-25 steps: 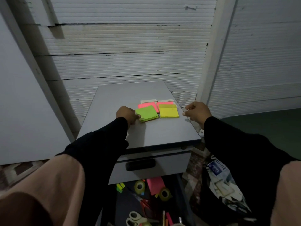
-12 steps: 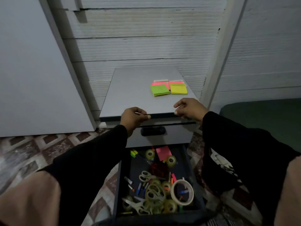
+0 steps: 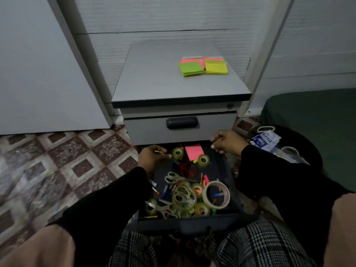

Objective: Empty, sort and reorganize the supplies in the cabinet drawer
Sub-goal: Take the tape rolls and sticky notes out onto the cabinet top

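Left hand (image 3: 152, 158) pinches small yellow-green item (image 3: 158, 151) over open drawer (image 3: 192, 220), likely lifting for sorting; right hand (image 3: 226, 142) curled, contents unclear.

Black sleeves (image 3: 107, 205), tan overlayer, plaid trousers (image 3: 256, 247).

Both hands (image 3: 152, 158) (image 3: 226, 142) hover over the cluttered open drawer (image 3: 192, 221).
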Demonstrator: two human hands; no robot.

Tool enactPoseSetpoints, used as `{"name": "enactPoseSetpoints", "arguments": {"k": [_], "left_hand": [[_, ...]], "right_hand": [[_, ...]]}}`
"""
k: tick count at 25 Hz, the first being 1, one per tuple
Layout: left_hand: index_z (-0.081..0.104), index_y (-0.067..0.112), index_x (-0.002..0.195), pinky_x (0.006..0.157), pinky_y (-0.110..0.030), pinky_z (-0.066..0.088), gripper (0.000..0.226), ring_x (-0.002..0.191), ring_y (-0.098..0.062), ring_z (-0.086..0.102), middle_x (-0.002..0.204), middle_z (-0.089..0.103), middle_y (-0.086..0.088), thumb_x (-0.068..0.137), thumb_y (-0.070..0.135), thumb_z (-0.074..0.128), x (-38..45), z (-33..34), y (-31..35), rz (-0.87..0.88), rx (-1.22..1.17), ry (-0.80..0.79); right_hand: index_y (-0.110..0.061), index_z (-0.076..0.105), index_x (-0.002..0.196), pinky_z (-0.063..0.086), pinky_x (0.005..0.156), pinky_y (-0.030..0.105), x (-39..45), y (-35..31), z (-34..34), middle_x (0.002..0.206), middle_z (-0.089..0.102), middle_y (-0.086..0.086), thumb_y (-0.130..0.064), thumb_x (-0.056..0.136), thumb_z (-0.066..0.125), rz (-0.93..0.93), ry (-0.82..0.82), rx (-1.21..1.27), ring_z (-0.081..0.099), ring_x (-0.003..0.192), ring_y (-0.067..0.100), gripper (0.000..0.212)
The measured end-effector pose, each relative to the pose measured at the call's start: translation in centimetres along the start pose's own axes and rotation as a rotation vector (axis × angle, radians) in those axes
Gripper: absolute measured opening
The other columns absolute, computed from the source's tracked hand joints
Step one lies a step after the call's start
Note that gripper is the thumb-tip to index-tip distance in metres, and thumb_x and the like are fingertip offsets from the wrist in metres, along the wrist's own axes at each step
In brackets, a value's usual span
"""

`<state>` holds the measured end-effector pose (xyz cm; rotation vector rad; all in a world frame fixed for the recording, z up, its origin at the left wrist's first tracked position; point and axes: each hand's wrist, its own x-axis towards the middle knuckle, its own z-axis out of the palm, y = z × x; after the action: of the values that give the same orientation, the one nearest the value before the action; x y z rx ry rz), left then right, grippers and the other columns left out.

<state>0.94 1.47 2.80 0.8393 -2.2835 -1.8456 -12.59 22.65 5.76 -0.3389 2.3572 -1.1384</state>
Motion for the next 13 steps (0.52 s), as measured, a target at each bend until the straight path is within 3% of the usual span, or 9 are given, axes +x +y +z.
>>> {"name": "enactPoseSetpoints", "arguments": {"k": [3,7,9,11,13], "left_hand": [[0.055,0.014,0.070,0.052,-0.015,0.043,0.024,0.058,-0.007,0.053,0.066,0.057,-0.002,0.075,0.000,0.074,0.7,0.8,-3.3,-0.056,0.035,0.012],[0.055,0.014,0.074,0.057,-0.022,0.042,0.023,0.062,-0.010,0.051,0.068,0.057,-0.001,0.077,0.001,0.074,2.2,1.6,-7.2,-0.122,0.087,0.031],[0.056,0.009,0.080,0.051,-0.013,0.044,0.018,0.060,-0.007,0.051,0.068,0.057,0.001,0.078,0.002,0.073,2.8,1.8,-8.4,-0.129,0.118,0.049],[0.056,0.007,0.087,0.045,-0.004,0.039,0.017,0.061,-0.009,0.052,0.068,0.057,0.002,0.080,0.004,0.072,3.8,1.9,-9.5,-0.125,0.172,0.051],[0.057,0.007,0.091,0.053,-0.010,0.043,0.018,0.070,-0.015,0.056,0.072,0.060,-0.002,0.080,0.005,0.072,4.9,1.8,-10.4,-0.112,0.223,0.045]], "right_hand": [[-0.015,0.054,0.077,0.043,0.052,0.020,1.5,3.5,2.2,0.068,0.055,0.003,0.002,0.085,0.060,0.065,-0.030,-0.044,0.050,0.060,0.011,0.019],[-0.015,0.059,0.075,0.044,0.059,0.016,4.3,7.3,4.9,0.077,0.060,0.004,-0.002,0.086,0.057,0.062,-0.013,-0.147,0.056,0.072,0.016,0.018],[-0.007,0.066,0.097,0.046,0.077,0.018,5.2,8.2,6.2,0.102,0.065,0.010,-0.005,0.087,0.057,0.035,-0.012,-0.258,0.062,0.093,0.023,0.014],[-0.005,0.061,0.117,0.041,0.095,0.025,6.7,9.1,7.4,0.124,0.060,0.012,-0.010,0.088,0.060,-0.001,-0.066,-0.390,0.055,0.115,0.027,0.030],[-0.006,0.051,0.130,0.036,0.104,0.029,8.0,9.9,8.6,0.138,0.048,0.013,-0.014,0.089,0.060,-0.077,-0.128,-0.517,0.046,0.126,0.029,0.043]]}}
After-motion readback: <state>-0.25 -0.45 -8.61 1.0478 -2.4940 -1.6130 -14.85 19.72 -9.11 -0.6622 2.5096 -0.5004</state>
